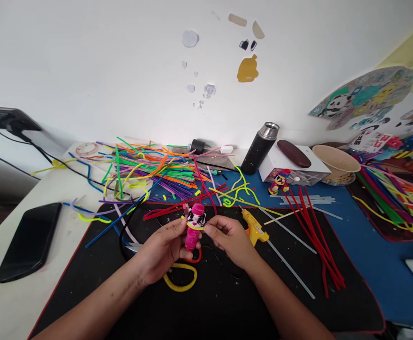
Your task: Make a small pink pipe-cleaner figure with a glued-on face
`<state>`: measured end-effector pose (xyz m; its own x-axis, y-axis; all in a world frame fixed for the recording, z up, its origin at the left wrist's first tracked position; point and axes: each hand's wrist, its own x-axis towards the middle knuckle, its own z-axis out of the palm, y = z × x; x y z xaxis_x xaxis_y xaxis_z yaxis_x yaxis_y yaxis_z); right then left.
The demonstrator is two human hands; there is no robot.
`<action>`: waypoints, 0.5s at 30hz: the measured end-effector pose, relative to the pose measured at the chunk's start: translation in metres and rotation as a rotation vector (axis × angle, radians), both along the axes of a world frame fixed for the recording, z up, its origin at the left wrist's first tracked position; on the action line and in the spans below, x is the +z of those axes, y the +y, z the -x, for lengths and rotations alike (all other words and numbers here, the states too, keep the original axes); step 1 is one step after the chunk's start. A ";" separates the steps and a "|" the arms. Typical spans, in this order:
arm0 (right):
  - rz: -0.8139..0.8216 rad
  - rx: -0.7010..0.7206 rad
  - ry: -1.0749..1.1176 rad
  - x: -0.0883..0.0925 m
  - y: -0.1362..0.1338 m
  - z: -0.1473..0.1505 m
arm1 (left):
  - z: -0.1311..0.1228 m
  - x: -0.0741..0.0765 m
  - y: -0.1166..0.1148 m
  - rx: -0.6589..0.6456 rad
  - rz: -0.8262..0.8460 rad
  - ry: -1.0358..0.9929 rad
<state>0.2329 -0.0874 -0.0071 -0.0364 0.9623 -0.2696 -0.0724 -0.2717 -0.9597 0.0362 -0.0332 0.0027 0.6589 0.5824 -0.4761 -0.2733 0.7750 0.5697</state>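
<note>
My left hand (159,248) is closed around a small pink pipe-cleaner figure (193,238), held upright over the black mat. The figure has a black-and-white face and a pink top. A yellow pipe cleaner (195,228) runs across it just under the face. On the right side, my right hand (234,242) pinches the end of this yellow strip between thumb and fingertips. Below and partly behind my left hand lie scissors (184,289) with yellow and red-orange handles. Just beyond my right hand rests a yellow glue gun (254,227).
A heap of coloured pipe cleaners (153,170) lies at the back, near an open black flask (259,148). Red pipe cleaners (320,245) and clear glue sticks (291,269) are on the right. A finished-looking small figure (279,182) stands by a white box (309,165). A phone (29,241) lies left.
</note>
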 end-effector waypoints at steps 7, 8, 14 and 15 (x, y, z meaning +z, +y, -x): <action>-0.005 0.006 0.045 -0.001 0.001 -0.001 | 0.001 0.002 -0.004 -0.038 0.044 0.004; -0.015 0.008 0.049 0.000 0.001 -0.002 | 0.001 0.002 -0.004 -0.047 0.049 0.005; -0.022 0.023 0.059 0.000 0.000 -0.004 | 0.002 0.000 -0.004 -0.074 0.066 -0.020; -0.018 0.034 0.069 0.000 0.000 -0.005 | 0.002 0.000 -0.004 -0.078 0.065 -0.033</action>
<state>0.2375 -0.0879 -0.0066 -0.0868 0.9649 -0.2477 -0.1301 -0.2575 -0.9575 0.0337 -0.0376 0.0028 0.7167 0.4975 -0.4887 -0.2287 0.8297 0.5091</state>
